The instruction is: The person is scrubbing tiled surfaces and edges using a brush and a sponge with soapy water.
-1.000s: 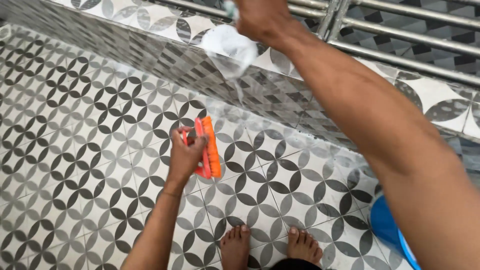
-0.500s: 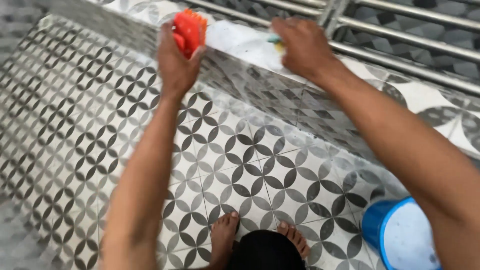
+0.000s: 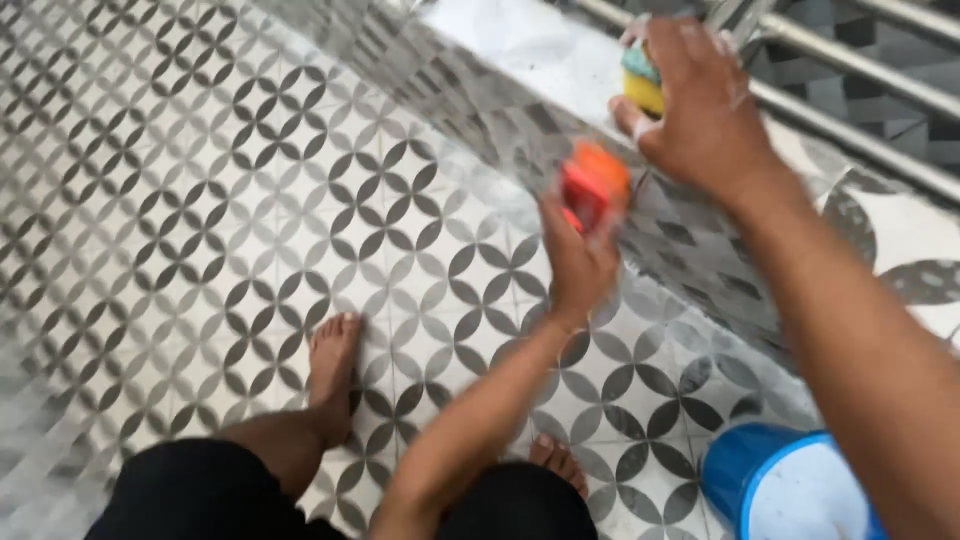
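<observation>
Sponge: the right hand (image 3: 705, 105) presses a yellow sponge with a blue-green scouring face (image 3: 642, 80) onto the top of the tiled ledge (image 3: 540, 50), which I take as my landmark.
Sponge handling: I judge it light, soft and squashy, likely wet and a little slippery; it is best held across its broad sides, fingers over the top, as it is now.
Right grip: closed over the sponge, fingers spread across it, so only one end of it shows.
Brush: the left hand (image 3: 580, 265) holds an orange-red block, probably a scrubbing brush (image 3: 592, 185), against the front face of the ledge, below the sponge. It is blurred.
Brush handling: I judge it stiff, light and hard-backed, best taken around its back with the working face turned to the tiles.
Left grip: wrapped around the lower end of the brush.
Ledge: patterned grey and white tiles on its front, a pale wet-looking top; I expect it to be slick.
Rails: metal bars (image 3: 850, 60) run along behind the ledge.
Floor: tiles with a dark petal pattern (image 3: 200, 200) spread out in front of the ledge; the person's bare feet (image 3: 335, 370) stand on them.
Bucket: a blue bucket (image 3: 745, 470) holding something pale sits on the floor near the foot of the ledge, under the right forearm.
</observation>
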